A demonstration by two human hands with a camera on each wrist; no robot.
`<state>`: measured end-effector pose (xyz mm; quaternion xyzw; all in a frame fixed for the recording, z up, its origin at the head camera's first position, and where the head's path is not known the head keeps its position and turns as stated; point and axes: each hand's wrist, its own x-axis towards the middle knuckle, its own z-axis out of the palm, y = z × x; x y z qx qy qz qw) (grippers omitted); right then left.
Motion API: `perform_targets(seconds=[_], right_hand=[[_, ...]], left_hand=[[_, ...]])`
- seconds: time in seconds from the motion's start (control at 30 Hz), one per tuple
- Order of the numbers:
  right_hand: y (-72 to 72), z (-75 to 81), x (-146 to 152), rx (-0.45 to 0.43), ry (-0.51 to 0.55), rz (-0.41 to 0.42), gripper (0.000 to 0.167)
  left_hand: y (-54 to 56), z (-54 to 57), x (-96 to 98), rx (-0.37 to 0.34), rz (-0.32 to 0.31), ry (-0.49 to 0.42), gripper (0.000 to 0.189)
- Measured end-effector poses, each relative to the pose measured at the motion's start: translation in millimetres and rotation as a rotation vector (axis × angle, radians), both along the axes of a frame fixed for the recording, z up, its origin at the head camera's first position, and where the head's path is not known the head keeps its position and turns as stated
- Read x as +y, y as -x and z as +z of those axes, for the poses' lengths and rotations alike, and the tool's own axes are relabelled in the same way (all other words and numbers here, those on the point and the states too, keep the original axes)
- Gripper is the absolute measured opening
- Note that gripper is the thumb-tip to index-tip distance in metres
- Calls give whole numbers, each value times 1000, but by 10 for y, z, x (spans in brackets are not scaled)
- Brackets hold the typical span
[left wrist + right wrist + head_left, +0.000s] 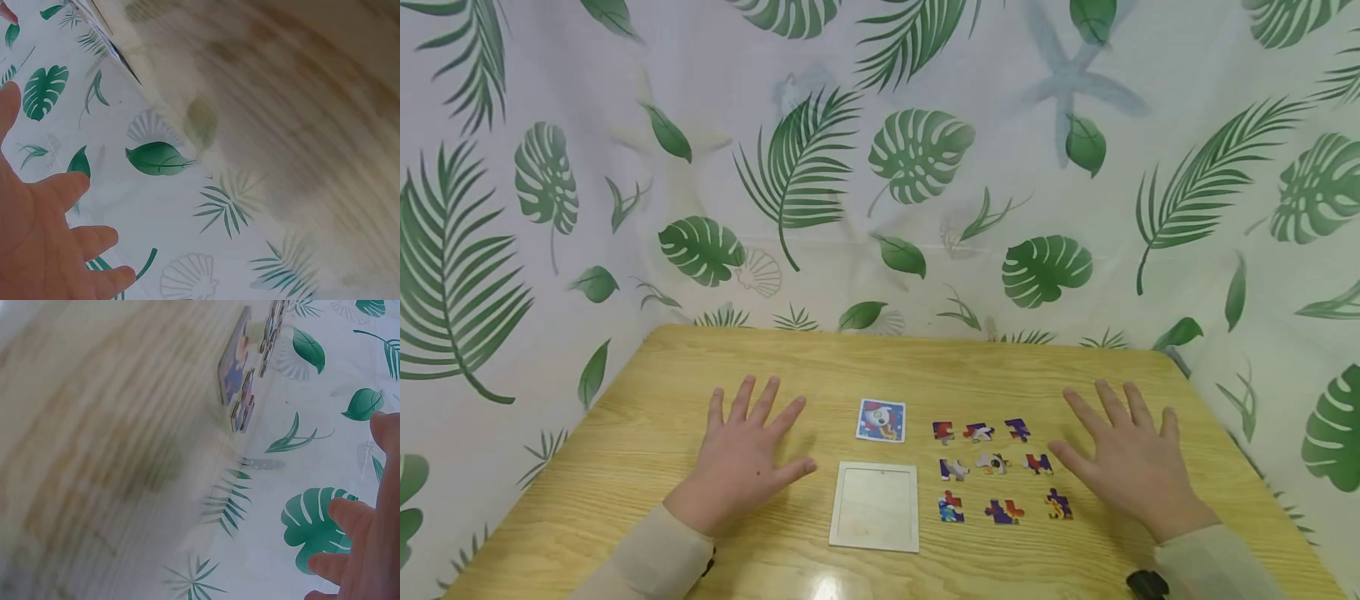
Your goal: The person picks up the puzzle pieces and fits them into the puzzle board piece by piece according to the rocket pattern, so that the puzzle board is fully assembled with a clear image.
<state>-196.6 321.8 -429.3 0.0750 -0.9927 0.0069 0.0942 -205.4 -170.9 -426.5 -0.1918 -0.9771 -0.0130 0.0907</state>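
Note:
My left hand (pixel 736 462) is spread with straight fingers over the left part of the table, left of a square wooden puzzle frame (pixel 875 547). My right hand (pixel 1131 467) is likewise spread, at the right of the loose jigsaw pieces (pixel 995 511). Neither hand holds anything. Several pieces, purple, red and white, lie apart in three rows between the frame and my right hand. Behind the frame lies a small square picture card (pixel 882 420) with a white figure on blue. In the wrist views the left fingers (pixel 94 240) and right fingers (pixel 353 515) also look extended.
The wooden table (pixel 790 575) has its back edge along a white curtain (pixel 955 250) printed with green leaves, which also hangs at both sides. A dark band (pixel 1147 583) shows at the right wrist.

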Motion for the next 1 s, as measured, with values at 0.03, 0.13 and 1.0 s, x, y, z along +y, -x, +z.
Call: perform_targets(seconds=[0.03,0.13,1.0], right_hand=[[1,-4,-5,2,3,3,86],[10,-14,-42,14,31,16,86],[363,-148,-1267,-103,276,230,47]], left_hand=[[-2,-1,3,-1,1,-5,87],[-11,2,18,-2,11,-27,89],[-90,-400,491,-562,-233,-620,85]])
